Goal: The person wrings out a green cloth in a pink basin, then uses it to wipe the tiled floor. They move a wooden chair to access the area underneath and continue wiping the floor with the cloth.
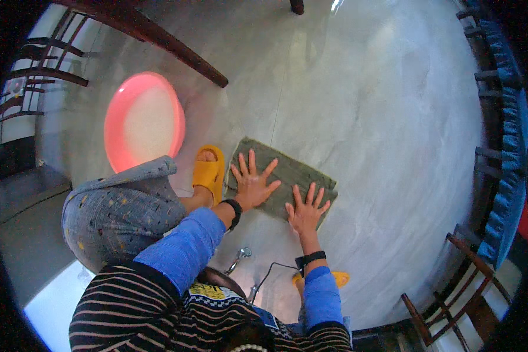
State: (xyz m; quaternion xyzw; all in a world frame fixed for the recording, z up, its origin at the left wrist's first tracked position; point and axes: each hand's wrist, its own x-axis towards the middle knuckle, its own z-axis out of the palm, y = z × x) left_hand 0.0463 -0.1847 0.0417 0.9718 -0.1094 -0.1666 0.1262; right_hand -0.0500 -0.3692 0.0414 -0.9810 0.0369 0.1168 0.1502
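Observation:
A folded grey-green cloth (286, 176) lies flat on the smooth grey floor (378, 145) in front of me. My left hand (253, 185) presses on its left part, palm down with the fingers spread. Toward the cloth's right end, my right hand (307, 209) also rests palm down, fingers apart. Neither hand grips the cloth; both lie on top of it. Black bands circle both wrists, and blue sleeves cover the forearms. Just left of the cloth is my foot in a yellow slipper (209, 169).
A pink basin (179, 119) holding cloudy liquid stands at the left. Beyond it a dark wooden leg (193, 61) slants across the floor. Wooden chairs (53, 72) stand at the upper left, another chair (455, 290) at the lower right. Blue fabric (506, 176) lines the right side.

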